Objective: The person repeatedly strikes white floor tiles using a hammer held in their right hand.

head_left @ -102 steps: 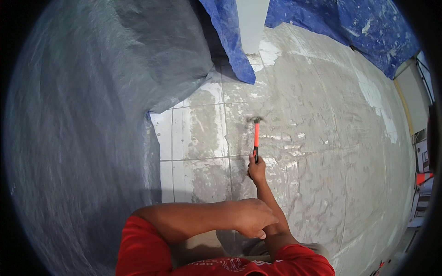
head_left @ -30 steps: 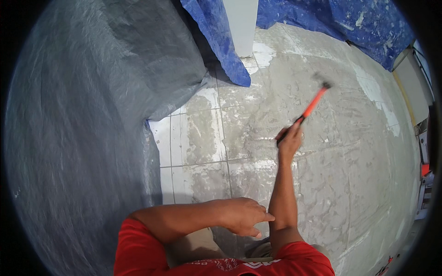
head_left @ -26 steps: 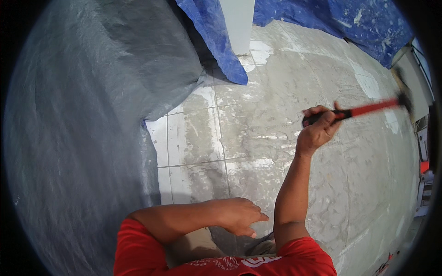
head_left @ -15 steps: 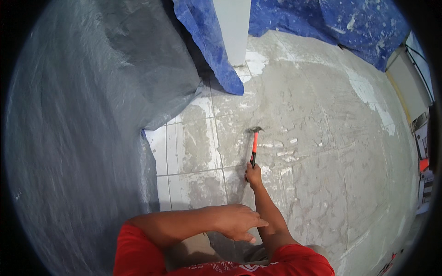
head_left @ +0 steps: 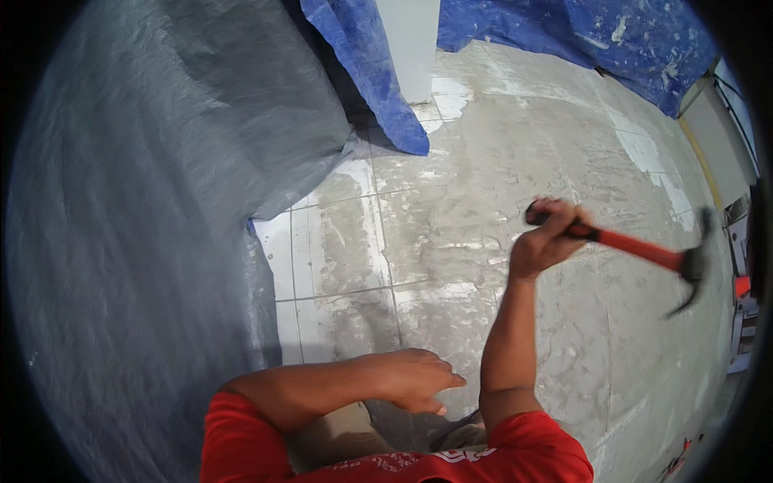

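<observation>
My right hand (head_left: 551, 239) is wrapped round the black grip of a claw hammer (head_left: 640, 245) with a red shaft. The hammer is raised off the floor and lies nearly level, its dark head out to the right and a little blurred. My left hand (head_left: 420, 381) holds nothing and hangs in front of my body, index finger and thumb apart. Beneath both is a white tiled floor (head_left: 451, 233), largely coated with rough grey mortar residue and pale chips.
A grey plastic sheet (head_left: 153, 225) covers the left side. Blue tarps hang at the back, one (head_left: 366, 72) beside a white pillar (head_left: 407, 48), another (head_left: 580, 36) spattered white. A pale board (head_left: 717, 137) and several items line the right edge.
My right hand has swung the hammer up off the floor and to the right, turning its head from pointing forward to pointing right. My left hand has barely moved.
</observation>
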Available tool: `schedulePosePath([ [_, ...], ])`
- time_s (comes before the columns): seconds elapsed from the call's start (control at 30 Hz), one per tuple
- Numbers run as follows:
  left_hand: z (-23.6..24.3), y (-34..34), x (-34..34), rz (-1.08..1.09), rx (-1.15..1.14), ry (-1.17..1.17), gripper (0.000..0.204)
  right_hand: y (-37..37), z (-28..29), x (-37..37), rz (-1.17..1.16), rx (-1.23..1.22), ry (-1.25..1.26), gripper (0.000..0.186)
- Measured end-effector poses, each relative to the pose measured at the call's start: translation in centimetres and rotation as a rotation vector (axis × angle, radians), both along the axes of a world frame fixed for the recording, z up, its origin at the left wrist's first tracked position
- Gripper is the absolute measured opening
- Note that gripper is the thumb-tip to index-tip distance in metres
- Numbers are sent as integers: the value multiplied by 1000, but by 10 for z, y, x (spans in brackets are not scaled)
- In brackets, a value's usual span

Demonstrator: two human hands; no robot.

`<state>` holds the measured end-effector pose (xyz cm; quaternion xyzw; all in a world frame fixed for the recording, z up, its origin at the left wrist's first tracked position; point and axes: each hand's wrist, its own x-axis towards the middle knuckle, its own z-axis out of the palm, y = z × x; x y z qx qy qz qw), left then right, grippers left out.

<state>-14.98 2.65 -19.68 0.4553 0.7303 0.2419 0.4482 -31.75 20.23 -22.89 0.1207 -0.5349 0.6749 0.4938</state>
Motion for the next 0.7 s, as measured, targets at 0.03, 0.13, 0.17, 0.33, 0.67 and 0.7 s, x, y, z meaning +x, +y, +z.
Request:
schedulePosePath([
  [0.03, 0, 2, 0, 5, 25, 22, 63, 5, -54, 0, 1, 96, -189, 13],
  [0.13, -5, 21, 3, -38, 121, 43, 62, 1, -272, 27, 13, 485, -1153, 31],
  [0.17, -1, 36, 0, -89, 165, 51, 63, 37, -327, 39, 320, 570, -1522, 28],
  [0.33, -2, 6, -1, -45, -64, -59, 63, -54, -271, 60, 393, 41, -1205, 35],
  [0.67, -3, 0, 4, 3, 31, 10, 62, -21, 10, 5, 5, -15, -79, 23],
  [0.7, -3, -2, 4, 5, 36, 14, 62, -20, -2, 3, 16, -42, -127, 23],
])
